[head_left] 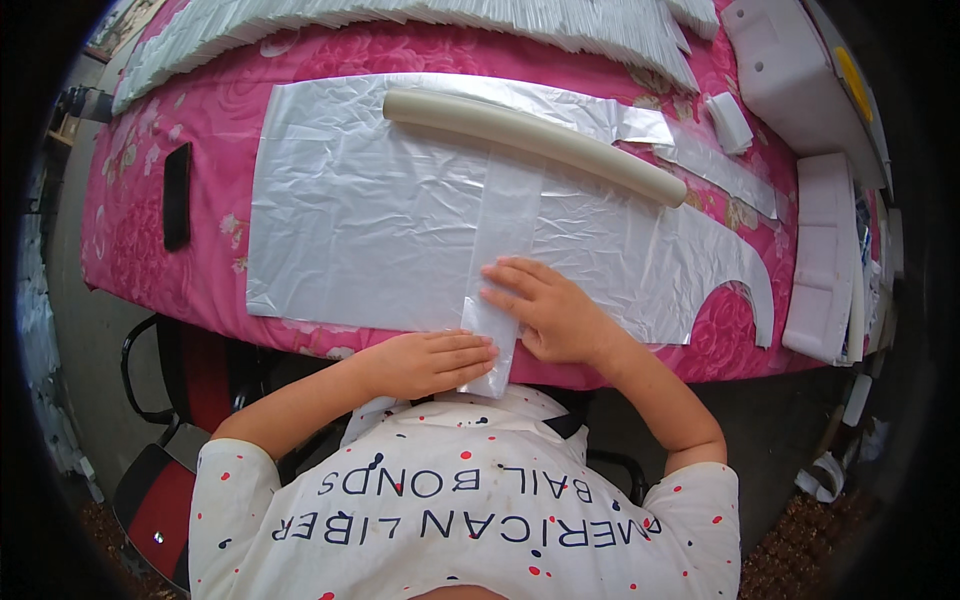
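A narrow clear plastic sleeve [505, 230] lies lengthwise on a stack of large translucent plastic sheets [370, 220], running from a long cream foam tube [530, 143] down to the table's near edge. My left hand [425, 360] lies flat against the sleeve's near end at the table edge, fingers together. My right hand [545, 305] presses flat on the sleeve's right side, fingers spread. Neither hand grips anything.
The table has a pink flowered cloth [140, 190]. A black flat object [177, 195] lies at the left. A row of white folded bags [400, 20] lines the far edge. White foam blocks [820, 250] sit at the right. A red-seated chair [175, 400] stands below the table.
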